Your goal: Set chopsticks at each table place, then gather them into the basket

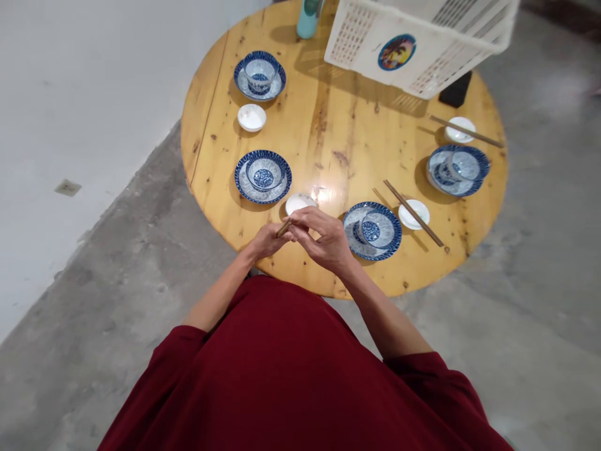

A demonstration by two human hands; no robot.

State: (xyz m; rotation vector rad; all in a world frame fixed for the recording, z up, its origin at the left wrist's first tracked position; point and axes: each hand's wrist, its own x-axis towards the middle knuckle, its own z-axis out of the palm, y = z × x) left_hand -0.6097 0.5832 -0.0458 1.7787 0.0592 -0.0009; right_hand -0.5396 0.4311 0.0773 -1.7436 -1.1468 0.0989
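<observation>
Left hand (267, 241) and right hand (323, 241) meet over near edge of round wooden table (328, 125), fingers pinching brown wooden chopsticks (283, 228); only short tip shows between hands, just below small white saucer (299, 202).

1. On the round table (328, 125) stand four plates, each with a bowl in it.
2. The far left plate (260, 76) has a small dish (251, 117) just in front of it.
3. The near left plate (263, 176) has a small dish (299, 202) to its right, just behind the hands (305, 241).
4. The near middle plate (372, 230) has a dish (414, 213) on its right, chopsticks (413, 212) across it.
5. The right plate (457, 169) sits before a dish (460, 129) bearing chopsticks (467, 131).
6. A crate (417, 44) stands at the far edge, a bottle (308, 17) to its left.
</observation>
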